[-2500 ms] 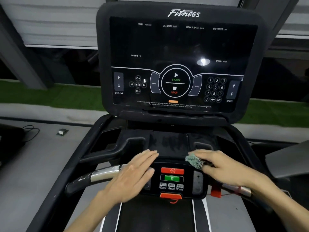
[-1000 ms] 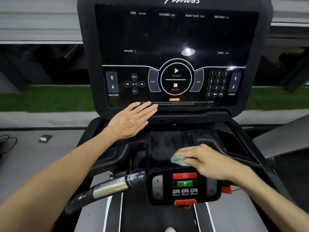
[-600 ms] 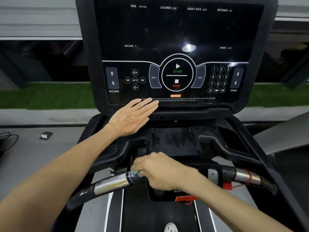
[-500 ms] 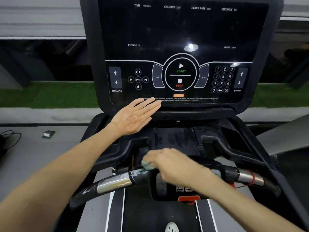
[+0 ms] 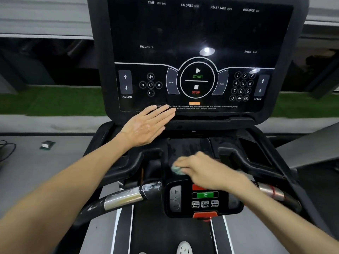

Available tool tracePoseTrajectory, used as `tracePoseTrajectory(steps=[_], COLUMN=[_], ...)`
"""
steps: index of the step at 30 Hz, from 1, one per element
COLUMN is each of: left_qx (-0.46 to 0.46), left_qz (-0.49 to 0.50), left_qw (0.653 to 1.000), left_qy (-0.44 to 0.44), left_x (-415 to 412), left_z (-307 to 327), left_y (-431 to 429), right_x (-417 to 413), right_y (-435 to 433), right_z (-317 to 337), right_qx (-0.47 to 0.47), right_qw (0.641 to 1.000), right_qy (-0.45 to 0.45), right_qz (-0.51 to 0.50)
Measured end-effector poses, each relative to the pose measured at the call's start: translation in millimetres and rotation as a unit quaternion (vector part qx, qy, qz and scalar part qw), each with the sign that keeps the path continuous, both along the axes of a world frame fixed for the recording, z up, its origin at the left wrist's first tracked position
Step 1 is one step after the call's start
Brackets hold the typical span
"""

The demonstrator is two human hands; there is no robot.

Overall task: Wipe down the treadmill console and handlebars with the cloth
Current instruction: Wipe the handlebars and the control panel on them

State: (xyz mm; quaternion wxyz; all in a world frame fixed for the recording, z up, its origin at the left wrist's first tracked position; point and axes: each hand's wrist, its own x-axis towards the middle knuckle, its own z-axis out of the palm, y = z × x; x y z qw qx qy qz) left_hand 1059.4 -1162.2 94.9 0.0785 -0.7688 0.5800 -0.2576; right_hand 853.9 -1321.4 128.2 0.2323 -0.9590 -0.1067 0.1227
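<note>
The black treadmill console [image 5: 200, 39] fills the upper middle, its dark screen showing START and STOP keys. My left hand [image 5: 146, 126] lies flat with straight fingers on the console's lower left edge. My right hand [image 5: 205, 170] grips a small crumpled green cloth [image 5: 177, 170] and presses it on the black tray just above the lower button panel [image 5: 203, 198]. The left handlebar [image 5: 124, 197], with a silver sensor sleeve, runs out from that panel. The right handlebar [image 5: 273, 192] is partly hidden behind my right forearm.
The treadmill belt [image 5: 161, 239] lies below the panel. A red safety clip [image 5: 204, 215] hangs at the panel's bottom. A small green box [image 5: 46, 144] and black cables [image 5: 6, 149] lie on the grey floor at left. A neighbouring machine's grey surface [image 5: 311, 142] sits at right.
My right hand with the cloth has swept from the left handlebar's inner end back right onto the tray above the button panel. My left hand has stayed on the console edge.
</note>
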Motion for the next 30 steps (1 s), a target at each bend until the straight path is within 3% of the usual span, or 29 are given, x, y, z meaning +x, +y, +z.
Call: tracePoseTrajectory(steps=[4, 6, 11, 16, 21, 30], left_qx=[-0.005, -0.004, -0.008, -0.008, -0.006, -0.013], left_qz=[-0.002, -0.001, -0.001, 0.001, -0.001, -0.004], left_qw=[1.000, 1.000, 1.000, 1.000, 1.000, 1.000], left_qy=[-0.004, -0.005, -0.003, 0.001, 0.004, 0.005], left_x=[-1, -1, -1, -2, -2, -3], left_z=[2, 1, 1, 1, 3, 4], left_y=[0, 0, -1, 0, 2, 1], right_x=[3, -9, -37, -14, 3, -27], right_y=[24, -3, -60, 17, 62, -15], right_z=[0, 3, 9, 15, 8, 25], right_qx=[0.004, 0.021, -0.078, -0.095, -0.103, -0.148], right_qw=[0.999, 1.000, 0.987, 0.992, 0.994, 0.968], right_qy=[-0.007, 0.008, 0.063, -0.012, -0.016, 0.067], right_qz=[0.040, 0.002, -0.124, -0.084, -0.029, -0.191])
